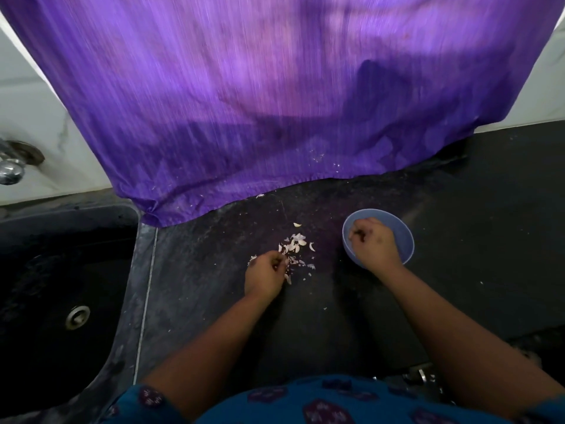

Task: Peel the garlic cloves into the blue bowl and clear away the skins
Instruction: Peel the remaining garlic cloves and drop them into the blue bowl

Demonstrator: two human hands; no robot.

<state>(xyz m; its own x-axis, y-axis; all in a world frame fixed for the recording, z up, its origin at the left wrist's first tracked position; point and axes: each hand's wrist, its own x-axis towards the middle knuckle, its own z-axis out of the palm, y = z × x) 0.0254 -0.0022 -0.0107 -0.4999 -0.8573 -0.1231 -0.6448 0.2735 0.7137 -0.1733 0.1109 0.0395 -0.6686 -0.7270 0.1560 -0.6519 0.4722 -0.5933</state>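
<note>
the left hand (pixel 265 274) has its fingers curled at the near edge of the pile of thin white garlic skins (pixel 294 246) on the dark stone counter (pixel 458 240); whether it pinches a skin i cannot tell. the right hand (pixel 373 241), fingers curled, is over the small round blue bowl (pixel 400 232); what it holds is hidden. the skins are light, so a quick sweep may scatter them toward the purple cloth (pixel 275 102) or the black sink (pixel 61 286).

Bare forearms; teal garment (pixel 336 402) with dark purple hexagon motifs, white floral prints inside
</note>
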